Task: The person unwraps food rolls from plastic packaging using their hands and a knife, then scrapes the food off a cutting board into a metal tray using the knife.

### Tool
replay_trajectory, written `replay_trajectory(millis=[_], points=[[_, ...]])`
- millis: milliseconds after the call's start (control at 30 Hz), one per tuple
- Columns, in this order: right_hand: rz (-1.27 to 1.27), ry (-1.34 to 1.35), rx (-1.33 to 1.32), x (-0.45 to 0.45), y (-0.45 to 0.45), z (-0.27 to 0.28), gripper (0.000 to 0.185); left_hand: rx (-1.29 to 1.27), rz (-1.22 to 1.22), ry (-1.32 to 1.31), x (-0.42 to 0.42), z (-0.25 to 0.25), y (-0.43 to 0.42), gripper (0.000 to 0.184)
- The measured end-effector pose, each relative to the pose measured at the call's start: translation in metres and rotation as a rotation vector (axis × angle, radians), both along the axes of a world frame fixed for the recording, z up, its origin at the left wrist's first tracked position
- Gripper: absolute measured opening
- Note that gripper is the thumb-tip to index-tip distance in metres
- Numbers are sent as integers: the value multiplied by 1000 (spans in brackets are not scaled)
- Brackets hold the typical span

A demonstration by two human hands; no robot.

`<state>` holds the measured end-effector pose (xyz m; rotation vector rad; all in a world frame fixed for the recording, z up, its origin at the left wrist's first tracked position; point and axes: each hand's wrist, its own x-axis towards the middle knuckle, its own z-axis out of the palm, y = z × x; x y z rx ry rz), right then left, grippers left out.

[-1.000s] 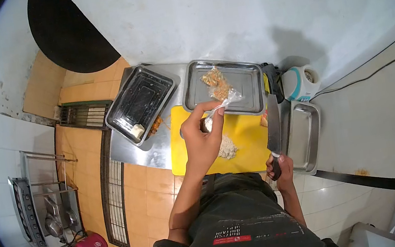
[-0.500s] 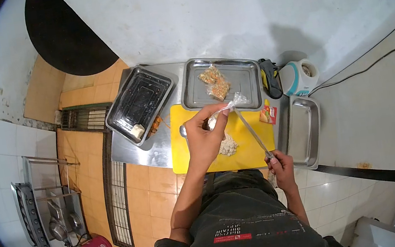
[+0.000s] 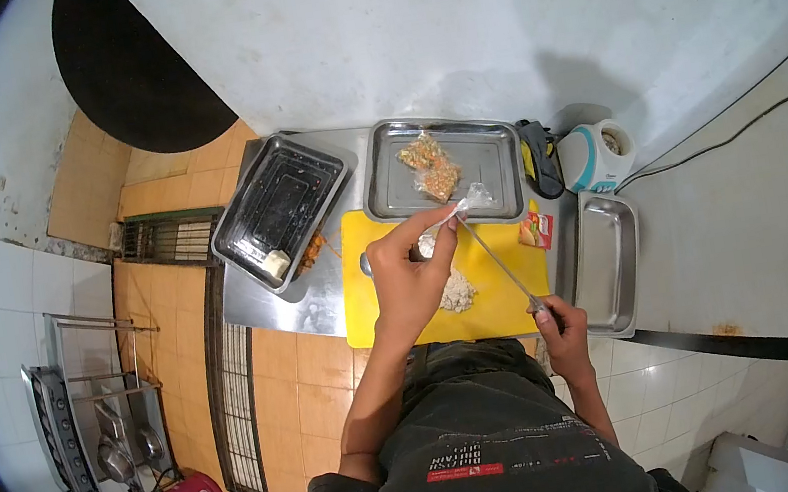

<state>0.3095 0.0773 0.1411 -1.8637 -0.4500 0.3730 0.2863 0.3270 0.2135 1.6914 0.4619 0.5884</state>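
Observation:
Between thumb and fingers, my left hand pinches a clear plastic bag, whose crumpled top sticks out past the fingertips. Most of the bag is hidden by the hand. My right hand is closed around the handle of a knife. Its thin blade slants up to the left, with the tip at the bag by my left fingertips. Below them, a pile of whitish, flour-like stuff lies on the yellow cutting board. A round metal piece shows partly beside my left hand.
Behind the board, a metal tray holds bagged chopped vegetables. At left, another tray holds a pale block. A red packet, a deep metal pan and a white-and-teal appliance are at right.
The knife blade has turned and now looks narrower, more edge-on. Its tip stays by the bag. My left hand keeps its pinch nearly in place.

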Motion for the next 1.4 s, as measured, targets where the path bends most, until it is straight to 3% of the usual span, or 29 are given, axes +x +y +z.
replay_trajectory(millis=[67,267,367,900,1000,1067,1167,1400], points=[[-50,-67,-48,-2,6,7,28,196,48,-50,-1,0,1,20],[-91,-149,-64,-4,6,-8,27,444,107,-162,2,2,0,22],[-126,-69,-122,-9,13,6,27,594,165,-244,5,-6,2,20],[-119,-123,52,-10,27,-7,23,535,166,-254,7,-4,3,9],[-93,-5,80,-12,30,-1,23,501,155,-228,8,-1,0,8],[-55,278,133,-13,30,0,26,448,155,-209,11,-4,-3,7],[-9,455,261,-13,30,-4,30,444,125,-222,15,-9,-6,9],[10,753,374,-18,28,-7,37,514,49,-122,20,-7,-15,13]])
